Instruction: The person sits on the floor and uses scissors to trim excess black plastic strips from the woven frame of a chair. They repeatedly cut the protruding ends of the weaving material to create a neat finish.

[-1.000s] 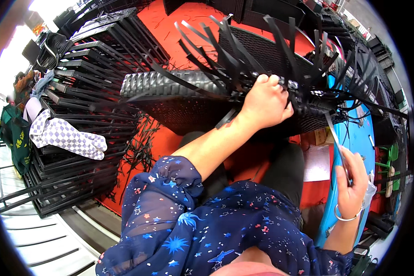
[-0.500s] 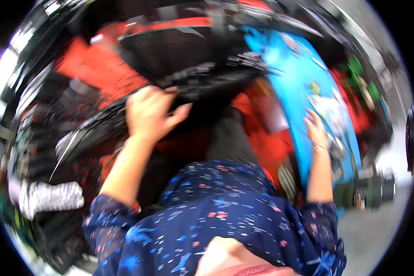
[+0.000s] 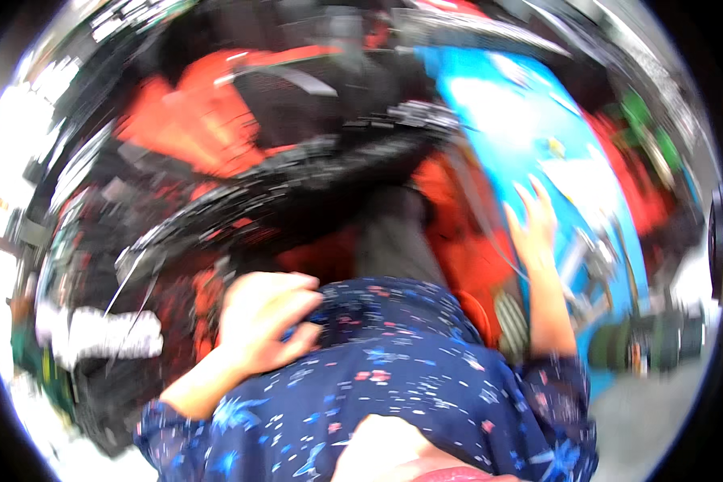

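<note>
My left hand (image 3: pixel 267 320) is just in front of my body at the left, blurred, its fingers loosely bent and apart with nothing visible in them. Beyond it lies a long bundle of glossy black material (image 3: pixel 297 181), stretching from the lower left toward the blue surface; the hand does not touch it. My right hand (image 3: pixel 536 221) is over the left edge of a long blue surface (image 3: pixel 490 120), fingers spread and holding nothing I can see. Close to its fingertips is a white sheet-like item (image 3: pixel 582 185). Whether the right hand touches the surface cannot be told.
Red material (image 3: pixel 197 116) spreads behind the black bundle. Blurred metal tools (image 3: pixel 590 257) lie on the blue surface. A dark green cylinder (image 3: pixel 643 344) stands at its near right end. Green items (image 3: pixel 647 128) are at the far right, a white speckled roll (image 3: pixel 112 333) at the left.
My left hand has come away from the black bundle and drawn back toward my body. My right hand has shifted slightly left along the blue surface, fingers spread. The view has moved a little.
</note>
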Available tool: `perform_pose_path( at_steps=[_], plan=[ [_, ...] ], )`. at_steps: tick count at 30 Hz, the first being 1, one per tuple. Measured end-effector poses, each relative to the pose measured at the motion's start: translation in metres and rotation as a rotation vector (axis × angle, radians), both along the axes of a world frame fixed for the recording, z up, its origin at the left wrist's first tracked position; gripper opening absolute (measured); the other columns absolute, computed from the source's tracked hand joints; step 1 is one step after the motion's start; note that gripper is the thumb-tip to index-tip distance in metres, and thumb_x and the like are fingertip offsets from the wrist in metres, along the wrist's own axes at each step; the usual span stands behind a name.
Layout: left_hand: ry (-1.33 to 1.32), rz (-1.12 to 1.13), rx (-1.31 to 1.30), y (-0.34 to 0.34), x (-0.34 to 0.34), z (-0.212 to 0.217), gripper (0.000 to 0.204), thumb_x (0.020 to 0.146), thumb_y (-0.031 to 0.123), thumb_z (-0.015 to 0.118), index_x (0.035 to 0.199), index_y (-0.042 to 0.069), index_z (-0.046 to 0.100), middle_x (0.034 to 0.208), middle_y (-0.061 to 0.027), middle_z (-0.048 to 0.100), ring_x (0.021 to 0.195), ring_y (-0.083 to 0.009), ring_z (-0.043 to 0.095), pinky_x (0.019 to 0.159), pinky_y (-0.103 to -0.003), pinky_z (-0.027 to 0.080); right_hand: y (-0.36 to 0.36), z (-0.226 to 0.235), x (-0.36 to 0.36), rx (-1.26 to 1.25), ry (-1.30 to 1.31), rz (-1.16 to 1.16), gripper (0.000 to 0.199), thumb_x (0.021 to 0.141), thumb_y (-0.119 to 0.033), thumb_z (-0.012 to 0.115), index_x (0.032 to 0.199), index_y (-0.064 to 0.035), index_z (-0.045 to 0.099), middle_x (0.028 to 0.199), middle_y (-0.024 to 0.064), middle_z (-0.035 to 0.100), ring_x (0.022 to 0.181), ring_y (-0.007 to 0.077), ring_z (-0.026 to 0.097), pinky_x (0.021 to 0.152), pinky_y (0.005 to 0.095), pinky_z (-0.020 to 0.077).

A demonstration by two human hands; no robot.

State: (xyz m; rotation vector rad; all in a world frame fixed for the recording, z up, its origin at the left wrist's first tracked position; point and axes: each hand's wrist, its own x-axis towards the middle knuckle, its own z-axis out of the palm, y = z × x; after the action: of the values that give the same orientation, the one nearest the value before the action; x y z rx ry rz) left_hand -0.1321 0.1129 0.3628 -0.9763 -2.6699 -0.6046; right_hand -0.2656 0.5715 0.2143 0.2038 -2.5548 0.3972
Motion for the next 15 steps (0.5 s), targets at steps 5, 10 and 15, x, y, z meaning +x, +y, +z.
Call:
perform_pose_path(
  at_steps=[5, 10, 15],
  plan=[
    [-0.660, 0.102, 0.150, -0.041, 0.033, -0.051, 0.024, 0.097, 0.027, 0.067, 0.106, 0.006, 0.075, 0.106, -0.0134, 0.075, 0.102, -0.0318, 0.070, 0.089, -0.044, 0.055, -0.110, -0.027, 0.088, -0.196, -0.651, 0.667, 0.024, 0.085, -0.012, 0.075, 0.107, -0.0031, 0.073, 0.107, 0.0180, 0.071, 0.099, 0.0356, 0.070, 0.086, 0.0405, 0.0565],
    [-0.585, 0.125, 0.278, -0.050, 0.047, -0.063, 0.029, 0.098, 0.030, 0.066, 0.113, 0.006, 0.075, 0.108, -0.0125, 0.075, 0.101, -0.0324, 0.070, 0.089, -0.041, 0.056, -0.133, -0.016, 0.094, -0.255, -0.614, 0.750, 0.026, 0.085, -0.015, 0.076, 0.109, -0.0043, 0.075, 0.100, 0.0151, 0.071, 0.092, 0.0343, 0.070, 0.081, 0.0405, 0.0566],
    [-0.542, 0.078, 0.350, -0.053, 0.043, -0.055, 0.026, 0.098, 0.027, 0.069, 0.111, 0.006, 0.075, 0.104, -0.0127, 0.075, 0.098, -0.0321, 0.071, 0.087, -0.040, 0.056, -0.146, 0.033, 0.083, -0.197, -0.692, 0.929, 0.023, 0.087, -0.011, 0.073, 0.109, -0.0033, 0.076, 0.104, 0.0150, 0.072, 0.092, 0.0335, 0.071, 0.083, 0.0392, 0.0565]
  ],
)
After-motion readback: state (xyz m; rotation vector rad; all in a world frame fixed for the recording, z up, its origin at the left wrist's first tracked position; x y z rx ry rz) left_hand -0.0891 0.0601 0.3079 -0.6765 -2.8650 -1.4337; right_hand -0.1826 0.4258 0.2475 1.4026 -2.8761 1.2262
